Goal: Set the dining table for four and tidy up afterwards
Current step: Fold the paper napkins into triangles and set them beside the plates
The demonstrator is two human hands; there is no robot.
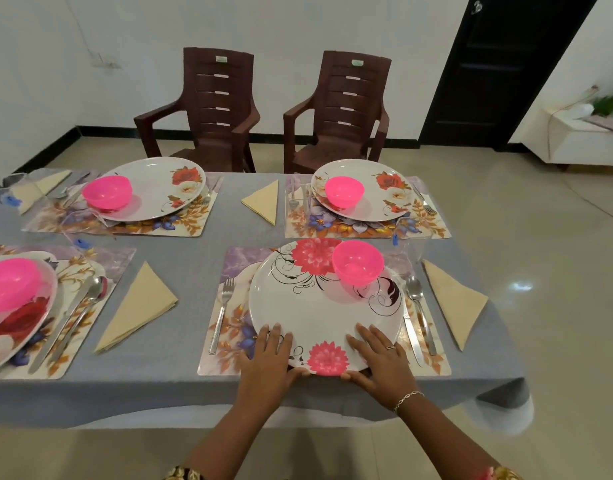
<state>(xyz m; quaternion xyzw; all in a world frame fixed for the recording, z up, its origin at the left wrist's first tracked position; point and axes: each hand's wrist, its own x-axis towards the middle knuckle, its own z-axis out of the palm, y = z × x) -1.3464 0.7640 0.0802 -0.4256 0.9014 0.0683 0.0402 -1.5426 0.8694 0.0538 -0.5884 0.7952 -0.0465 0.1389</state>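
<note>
Left hand, right hand — a thumb-and-fingers hold on the near rim of the flowered plate

White walls; brown chairs; dark door.

Table, grey cloth: four settings laid, one toward each corner. Near-right plate, white with pink flowers, is seated on a floral placemat at the near edge. Its near rim is gripped by left hand and right hand. Pink bowl is stood upright on the plate's far right part. Fork is laid left of the plate, knife and spoon right, folded beige napkin toward the right edge.
</note>
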